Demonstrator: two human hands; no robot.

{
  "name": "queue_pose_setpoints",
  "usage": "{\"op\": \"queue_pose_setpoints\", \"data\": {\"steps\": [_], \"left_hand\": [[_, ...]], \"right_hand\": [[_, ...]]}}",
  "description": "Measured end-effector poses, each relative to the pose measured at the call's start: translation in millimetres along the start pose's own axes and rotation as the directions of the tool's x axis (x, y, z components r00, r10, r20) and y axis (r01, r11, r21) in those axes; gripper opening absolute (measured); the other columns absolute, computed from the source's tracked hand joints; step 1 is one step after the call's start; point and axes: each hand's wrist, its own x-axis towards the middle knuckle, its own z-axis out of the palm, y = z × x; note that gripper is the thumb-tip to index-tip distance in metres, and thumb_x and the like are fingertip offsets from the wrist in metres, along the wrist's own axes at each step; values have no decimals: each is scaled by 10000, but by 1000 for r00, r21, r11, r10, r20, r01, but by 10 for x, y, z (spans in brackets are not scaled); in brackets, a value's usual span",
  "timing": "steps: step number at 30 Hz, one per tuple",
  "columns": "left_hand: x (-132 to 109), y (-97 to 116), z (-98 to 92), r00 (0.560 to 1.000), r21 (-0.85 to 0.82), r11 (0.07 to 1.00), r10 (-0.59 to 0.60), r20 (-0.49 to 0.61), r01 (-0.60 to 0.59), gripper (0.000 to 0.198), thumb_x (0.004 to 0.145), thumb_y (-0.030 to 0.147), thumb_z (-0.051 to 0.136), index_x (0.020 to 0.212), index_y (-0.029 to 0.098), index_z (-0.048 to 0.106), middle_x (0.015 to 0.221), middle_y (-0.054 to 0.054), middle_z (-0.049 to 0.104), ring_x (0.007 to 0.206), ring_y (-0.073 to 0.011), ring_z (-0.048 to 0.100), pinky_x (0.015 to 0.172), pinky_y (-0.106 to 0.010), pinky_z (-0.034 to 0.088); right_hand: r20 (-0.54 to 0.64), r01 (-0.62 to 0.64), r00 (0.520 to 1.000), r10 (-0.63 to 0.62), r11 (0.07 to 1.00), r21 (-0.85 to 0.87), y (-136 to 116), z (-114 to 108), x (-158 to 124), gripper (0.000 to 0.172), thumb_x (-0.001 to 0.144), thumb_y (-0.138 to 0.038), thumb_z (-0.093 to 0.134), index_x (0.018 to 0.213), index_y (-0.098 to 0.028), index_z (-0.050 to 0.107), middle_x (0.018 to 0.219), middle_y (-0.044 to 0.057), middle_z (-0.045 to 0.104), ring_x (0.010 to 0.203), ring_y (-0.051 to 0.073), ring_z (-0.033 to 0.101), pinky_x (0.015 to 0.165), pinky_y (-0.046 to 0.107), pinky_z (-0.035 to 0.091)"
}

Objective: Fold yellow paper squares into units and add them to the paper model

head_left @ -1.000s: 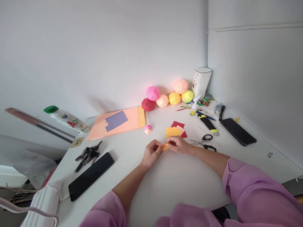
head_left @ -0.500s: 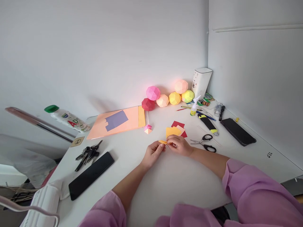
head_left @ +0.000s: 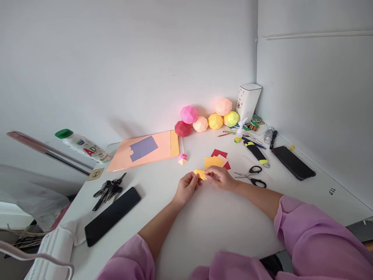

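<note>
A small folded piece of yellow-orange paper [head_left: 199, 174] is held above the white table between my two hands. My left hand [head_left: 186, 187] pinches it from the left and below, thumb on top. Closed at the paper's right edge are the fingertips of my right hand [head_left: 220, 179]. Just beyond my right hand lie loose paper pieces: a yellow sheet [head_left: 212, 161], a peach one [head_left: 224, 160] and a red one [head_left: 219, 153]. A small pink and peach folded paper piece [head_left: 182, 159] sits beyond my left hand.
Scissors [head_left: 254, 177], a utility knife [head_left: 256, 153] and a glue bottle [head_left: 238, 135] lie or stand to the right. Faceted paper balls [head_left: 200, 124] line the wall. Peach sheets [head_left: 122, 157], keys [head_left: 109, 190], a black phone [head_left: 113, 216] and a tilted bottle [head_left: 84, 147] are leftward.
The folded yellow-orange paper has turned, from a thin edge to a broader face showing. Both hands stay almost in place, still holding it.
</note>
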Motion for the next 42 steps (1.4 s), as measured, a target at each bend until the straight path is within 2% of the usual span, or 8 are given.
{"op": "queue_pose_setpoints", "data": {"steps": [7,13,19,24,33,37,40,42], "left_hand": [[15,-38,10,998,-19,1000,-14,62,16,296,768,446,587,727,154,559,603,32,532,540,-86,437,522,-210,339],[8,-38,3,997,34,999,-21,79,18,305,766,451,586,732,148,576,568,46,465,509,-78,373,486,-208,293],[8,15,0,998,4,1000,6,65,-6,297,777,449,572,707,161,593,563,40,489,527,-88,423,509,-210,329],[4,30,-6,999,14,999,-34,28,34,383,795,498,514,635,157,589,541,19,536,527,-110,490,545,-229,395],[6,14,5,998,-41,998,-43,54,45,328,750,473,591,804,155,651,713,-27,641,604,-130,556,581,-248,454],[7,-5,10,998,-43,997,-57,23,58,331,751,471,592,780,146,644,565,7,577,536,-116,522,540,-240,438],[21,-1,-24,997,-83,994,-72,35,75,302,752,447,605,737,147,636,487,31,537,485,-96,490,503,-218,391],[39,10,-64,994,-132,987,-86,74,95,291,745,434,619,717,145,634,470,34,536,459,-87,478,498,-217,384]], "right_hand": [[93,-290,957,275,928,235,17,18,2,169,808,-312,567,853,-150,581,714,9,591,499,82,552,499,222,494],[195,-384,921,339,878,287,-30,12,19,149,800,-300,572,831,-156,586,658,-7,568,521,96,573,481,210,462],[246,-429,897,367,856,290,-7,34,-6,160,791,-298,585,877,-163,582,698,-8,574,534,87,564,500,211,466],[273,-475,875,400,819,321,-69,13,26,191,772,-318,604,864,-156,563,644,-30,553,527,88,558,517,228,488],[299,-486,867,399,811,327,-64,0,25,138,771,-264,601,838,-145,581,652,-27,554,531,78,554,506,206,478],[299,-454,881,366,832,319,-55,-6,22,120,774,-224,580,861,-143,587,667,-20,562,535,78,551,519,212,490],[270,-373,915,301,885,277,-52,-7,8,83,768,-178,546,828,-137,587,662,-11,561,499,74,522,484,206,474],[201,-243,958,203,948,204,-43,-2,-11,73,759,-136,510,782,-137,580,638,-3,559,489,80,502,458,201,444]]}}
